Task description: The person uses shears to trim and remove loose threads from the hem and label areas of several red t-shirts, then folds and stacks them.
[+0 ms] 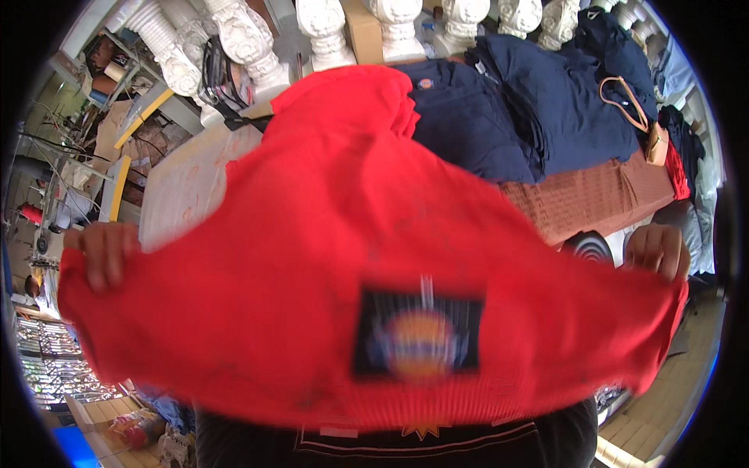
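Observation:
A red knit shirt (312,210) is stretched wide in front of me, its near part smeared by motion. My left hand (103,253) grips the fabric at the left end, fingers curled over the edge. At the right end, my right hand (657,249) is closed on the cloth in the same way. Near the ribbed lower edge, a dark rectangular label (419,334) with a round orange emblem shows in the middle. The shirt's far part lies bunched on the table. Both thumbs are hidden.
Folded navy garments (562,101) lie beyond the shirt to the right, on a brown covering (593,199). A small tan purse (657,144) with a strap sits at the far right. White ornate balusters (320,35) line the back. Cluttered shelves (129,117) stand on the left.

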The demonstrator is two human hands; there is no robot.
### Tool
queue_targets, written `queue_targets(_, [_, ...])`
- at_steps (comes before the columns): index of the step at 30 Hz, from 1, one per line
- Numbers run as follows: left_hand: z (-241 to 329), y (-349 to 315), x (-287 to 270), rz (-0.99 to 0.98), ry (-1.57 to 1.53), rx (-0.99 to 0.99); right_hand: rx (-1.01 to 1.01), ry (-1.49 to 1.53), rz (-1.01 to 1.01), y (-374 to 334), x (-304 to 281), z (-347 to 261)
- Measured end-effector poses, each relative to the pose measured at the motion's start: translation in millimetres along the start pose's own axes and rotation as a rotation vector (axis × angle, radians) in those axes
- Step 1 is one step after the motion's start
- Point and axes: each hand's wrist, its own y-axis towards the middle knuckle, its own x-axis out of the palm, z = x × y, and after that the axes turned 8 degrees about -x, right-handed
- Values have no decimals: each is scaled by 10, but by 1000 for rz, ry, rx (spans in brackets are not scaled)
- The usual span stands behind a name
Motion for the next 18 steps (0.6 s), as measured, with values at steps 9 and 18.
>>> queue_targets(9, [-489, 1074, -876, 417, 117, -106, -284, -366, 38, 1378, 835, 151])
queue_targets(18, [-1975, -34, -615, 868, 57, -526, 529, -441, -303, 4, 524, 1339])
